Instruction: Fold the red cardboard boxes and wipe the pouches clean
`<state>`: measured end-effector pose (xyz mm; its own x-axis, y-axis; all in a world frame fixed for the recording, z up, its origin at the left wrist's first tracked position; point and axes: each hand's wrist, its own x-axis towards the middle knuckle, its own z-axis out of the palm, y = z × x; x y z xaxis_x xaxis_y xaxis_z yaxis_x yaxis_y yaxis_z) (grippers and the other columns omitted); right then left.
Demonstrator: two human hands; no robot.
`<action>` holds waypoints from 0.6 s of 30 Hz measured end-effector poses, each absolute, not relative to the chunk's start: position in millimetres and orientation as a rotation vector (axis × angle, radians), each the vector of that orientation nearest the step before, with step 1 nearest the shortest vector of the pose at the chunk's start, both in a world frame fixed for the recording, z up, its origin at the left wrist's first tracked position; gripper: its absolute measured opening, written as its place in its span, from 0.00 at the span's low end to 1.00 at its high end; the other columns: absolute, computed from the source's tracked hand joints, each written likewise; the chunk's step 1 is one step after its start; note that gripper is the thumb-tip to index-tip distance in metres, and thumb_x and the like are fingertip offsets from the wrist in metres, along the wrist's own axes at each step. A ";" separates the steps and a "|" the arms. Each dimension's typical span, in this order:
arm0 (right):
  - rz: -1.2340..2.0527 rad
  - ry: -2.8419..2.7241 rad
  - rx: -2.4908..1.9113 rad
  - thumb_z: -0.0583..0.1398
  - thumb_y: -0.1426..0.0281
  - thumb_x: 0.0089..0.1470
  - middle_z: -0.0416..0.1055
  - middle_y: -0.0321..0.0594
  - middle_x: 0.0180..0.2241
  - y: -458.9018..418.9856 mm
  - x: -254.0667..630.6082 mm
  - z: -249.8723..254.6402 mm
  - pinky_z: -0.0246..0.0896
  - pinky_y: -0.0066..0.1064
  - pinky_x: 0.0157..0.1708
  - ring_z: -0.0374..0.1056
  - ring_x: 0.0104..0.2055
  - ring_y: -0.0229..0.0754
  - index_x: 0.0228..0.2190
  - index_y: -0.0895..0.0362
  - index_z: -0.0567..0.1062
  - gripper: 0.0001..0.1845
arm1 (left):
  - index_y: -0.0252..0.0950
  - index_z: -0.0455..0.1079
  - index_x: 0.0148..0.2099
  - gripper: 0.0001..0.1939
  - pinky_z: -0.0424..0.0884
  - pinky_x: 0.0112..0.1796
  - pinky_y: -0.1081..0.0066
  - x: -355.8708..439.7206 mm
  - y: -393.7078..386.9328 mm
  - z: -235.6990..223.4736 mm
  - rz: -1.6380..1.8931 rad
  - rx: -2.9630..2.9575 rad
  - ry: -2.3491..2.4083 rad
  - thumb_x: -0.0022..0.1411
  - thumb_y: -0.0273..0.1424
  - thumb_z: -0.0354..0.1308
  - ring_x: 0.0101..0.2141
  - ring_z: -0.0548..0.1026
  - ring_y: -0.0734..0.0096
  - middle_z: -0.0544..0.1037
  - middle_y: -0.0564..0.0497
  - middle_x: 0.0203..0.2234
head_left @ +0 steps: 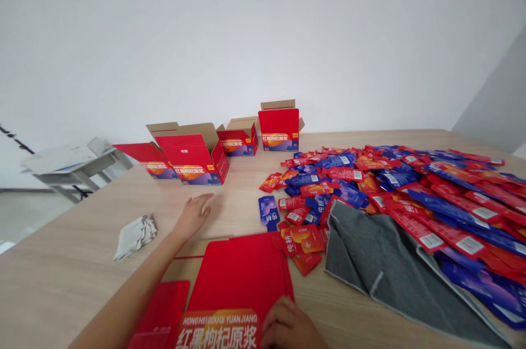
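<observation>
Close to me stands a red carton [242, 272] with raised red flaps, brown cardboard inside and white and orange print on its near face. My right hand [290, 327] has its fingers curled against the right side of this carton, and the fingertips are partly hidden. Beyond the carton's left side, my left hand [195, 217] reaches forward over the table with its fingers stretched out and nothing in them. Red and blue sachets [302, 239] lie against the carton's right flap.
Several printed cartons [191, 157] with open flaps stand at the back of the table [74, 250]. A big heap of red and blue sachets [411, 179] spreads over the right side. A grey cloth [370, 256] lies before it, and a folded white cloth [135, 234] at left.
</observation>
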<state>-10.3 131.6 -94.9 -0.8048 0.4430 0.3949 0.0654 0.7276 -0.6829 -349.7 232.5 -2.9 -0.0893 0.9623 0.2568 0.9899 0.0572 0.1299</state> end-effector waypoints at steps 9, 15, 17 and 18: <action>0.926 -2.131 -0.640 0.49 0.82 0.49 0.68 0.42 0.39 117.2 7.0 -59.4 0.58 0.34 0.44 0.62 0.43 0.41 0.37 0.55 0.71 0.18 | 0.34 0.70 0.41 0.21 0.64 0.47 0.59 -296.2 117.7 -51.9 -0.592 -1.811 -2.383 0.58 0.45 0.48 0.42 0.69 0.57 0.73 0.44 0.37; 1.160 -1.965 -1.124 0.55 0.77 0.46 0.67 0.49 0.45 114.0 14.9 -57.2 0.57 0.38 0.48 0.64 0.47 0.46 0.50 0.60 0.64 0.26 | 0.34 0.69 0.40 0.19 0.63 0.47 0.58 -269.7 126.0 -55.5 -0.552 -1.831 -2.277 0.58 0.44 0.49 0.41 0.67 0.55 0.72 0.43 0.37; 1.363 -1.884 -1.169 0.56 0.75 0.45 0.70 0.47 0.42 116.0 12.6 -53.6 0.61 0.35 0.42 0.67 0.41 0.44 0.49 0.60 0.63 0.26 | 0.34 0.69 0.39 0.19 0.62 0.47 0.58 -267.8 130.5 -55.2 -0.590 -1.831 -2.288 0.59 0.44 0.47 0.41 0.67 0.55 0.72 0.42 0.37; 1.428 -1.847 -1.186 0.56 0.74 0.45 0.71 0.45 0.39 117.9 10.8 -51.5 0.62 0.33 0.39 0.68 0.39 0.43 0.48 0.60 0.64 0.24 | 0.33 0.69 0.39 0.20 0.62 0.48 0.58 -267.5 131.9 -54.7 -0.616 -1.830 -2.302 0.59 0.44 0.46 0.42 0.67 0.55 0.72 0.42 0.37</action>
